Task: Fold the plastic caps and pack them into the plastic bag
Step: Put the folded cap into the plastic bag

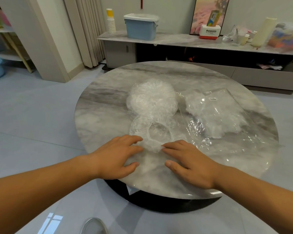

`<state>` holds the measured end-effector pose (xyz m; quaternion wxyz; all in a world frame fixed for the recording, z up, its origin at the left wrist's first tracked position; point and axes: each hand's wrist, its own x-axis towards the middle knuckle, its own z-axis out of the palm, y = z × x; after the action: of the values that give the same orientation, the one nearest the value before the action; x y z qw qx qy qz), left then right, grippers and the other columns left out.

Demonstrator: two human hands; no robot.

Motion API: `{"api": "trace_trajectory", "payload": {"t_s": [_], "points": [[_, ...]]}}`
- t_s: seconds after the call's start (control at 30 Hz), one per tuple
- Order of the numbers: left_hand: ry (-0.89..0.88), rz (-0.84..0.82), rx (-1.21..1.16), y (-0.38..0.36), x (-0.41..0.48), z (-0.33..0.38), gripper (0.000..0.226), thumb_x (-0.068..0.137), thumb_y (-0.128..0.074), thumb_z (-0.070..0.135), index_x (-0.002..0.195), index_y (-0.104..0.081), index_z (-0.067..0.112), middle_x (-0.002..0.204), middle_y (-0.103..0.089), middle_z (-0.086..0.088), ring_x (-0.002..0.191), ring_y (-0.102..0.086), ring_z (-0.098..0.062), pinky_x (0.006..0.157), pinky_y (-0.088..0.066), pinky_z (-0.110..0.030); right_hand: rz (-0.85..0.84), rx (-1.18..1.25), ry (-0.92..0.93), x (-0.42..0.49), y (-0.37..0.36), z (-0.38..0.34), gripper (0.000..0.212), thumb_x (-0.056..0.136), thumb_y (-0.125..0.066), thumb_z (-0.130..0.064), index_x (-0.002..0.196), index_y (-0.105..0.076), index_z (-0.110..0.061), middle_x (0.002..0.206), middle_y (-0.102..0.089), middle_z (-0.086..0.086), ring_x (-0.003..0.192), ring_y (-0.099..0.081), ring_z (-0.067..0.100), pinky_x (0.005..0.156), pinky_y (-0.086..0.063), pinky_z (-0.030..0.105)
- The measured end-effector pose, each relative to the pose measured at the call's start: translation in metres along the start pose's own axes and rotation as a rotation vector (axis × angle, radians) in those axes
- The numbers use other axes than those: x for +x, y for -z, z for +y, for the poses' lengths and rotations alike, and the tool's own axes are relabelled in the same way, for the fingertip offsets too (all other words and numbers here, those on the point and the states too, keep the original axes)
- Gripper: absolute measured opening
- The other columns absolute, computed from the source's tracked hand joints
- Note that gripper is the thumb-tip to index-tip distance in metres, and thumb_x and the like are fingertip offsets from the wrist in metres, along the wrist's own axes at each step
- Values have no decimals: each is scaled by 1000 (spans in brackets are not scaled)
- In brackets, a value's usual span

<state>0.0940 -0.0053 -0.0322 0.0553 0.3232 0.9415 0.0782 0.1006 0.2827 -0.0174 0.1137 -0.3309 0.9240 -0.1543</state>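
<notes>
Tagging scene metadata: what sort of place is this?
Likely a home living room: a round grey marble-top coffee table, a low grey TV cabinet along the wall, and beige pleated curtains.

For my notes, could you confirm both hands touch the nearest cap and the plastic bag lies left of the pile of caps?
Not quite: the head view shows the plastic bag right of the pile of caps; left hand and right hand do touch the nearest cap.

Table [108, 105] – grey-white marble veining; caps [152, 97] – clear-whitish; bag [227, 115] clear; bin [140, 29] blue.
</notes>
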Motion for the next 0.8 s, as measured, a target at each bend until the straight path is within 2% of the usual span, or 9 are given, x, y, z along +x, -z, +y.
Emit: {"api": "trace_trajectory", "payload": {"t_s": [0.13,0.23,0.3,0.37,0.4,0.47,0.57,0.63,0.8], "points": [[-4,1,-64,1,0,1,53,93,-41,59,138,-52,35,165,-20,4,150,-20,-15,117,-20,-29,71,58,-10,-16,7,2,74,93,-23,-67,148,-50,-26,153,-43,-13,140,-31,-1,111,-12,6],[-37,-3,-80,0,0,4,40,92,-42,57,119,-58,33,159,-33,7,145,-30,-13,115,-21,-24,25,51,-23,-28,6,4,58,100,-35,-59,141,-59,-26,153,-45,-12,139,-34,-1,107,-11,0],[-39,4,-123,2,0,8,36,91,-44,55,113,-55,29,149,-43,11,136,-41,-8,109,-27,-20,-29,53,-33,-34,2,4,53,103,-35,-55,140,-59,-26,154,-43,-11,140,-33,-2,110,-16,5],[-30,-4,-188,4,0,13,42,91,-45,54,123,-51,28,142,-45,19,129,-46,-6,104,-38,-22,-56,58,-42,-38,-2,5,60,99,-30,-61,142,-56,-28,156,-39,-12,140,-33,-2,113,-22,12],[-35,-18,-201,4,0,15,49,92,-44,55,132,-49,29,144,-44,20,131,-45,-5,107,-39,-26,-64,61,-46,-39,-4,4,60,99,-30,-62,143,-55,-28,157,-37,-12,141,-33,-1,114,-24,15],[-61,-72,-171,2,2,17,60,92,-37,59,146,-44,33,158,-33,17,144,-32,-4,117,-31,-28,-83,52,-51,-38,-7,3,56,102,-33,-59,144,-53,-29,159,-33,-11,142,-33,2,116,-25,20],[-102,-133,-95,0,6,23,64,93,-30,61,151,-41,35,166,-20,12,152,-15,-6,123,-19,-29,-95,8,-49,-35,-8,1,69,95,-21,-67,145,-52,-30,162,-31,-9,140,-34,8,116,-27,28],[-110,-136,-87,-1,7,25,65,93,-28,60,151,-43,34,166,-20,11,152,-15,-7,123,-15,-28,-98,-4,-39,-33,-8,-1,73,92,-16,-69,142,-53,-32,161,-31,-9,139,-34,10,115,-28,31],[-97,-127,-131,0,8,26,71,89,-27,62,152,-41,31,163,-28,13,149,-23,-3,116,-7,-13,-104,29,-4,-31,-6,0,59,94,-20,-64,122,-63,-36,158,-36,-10,132,-37,9,112,-30,31]]}}
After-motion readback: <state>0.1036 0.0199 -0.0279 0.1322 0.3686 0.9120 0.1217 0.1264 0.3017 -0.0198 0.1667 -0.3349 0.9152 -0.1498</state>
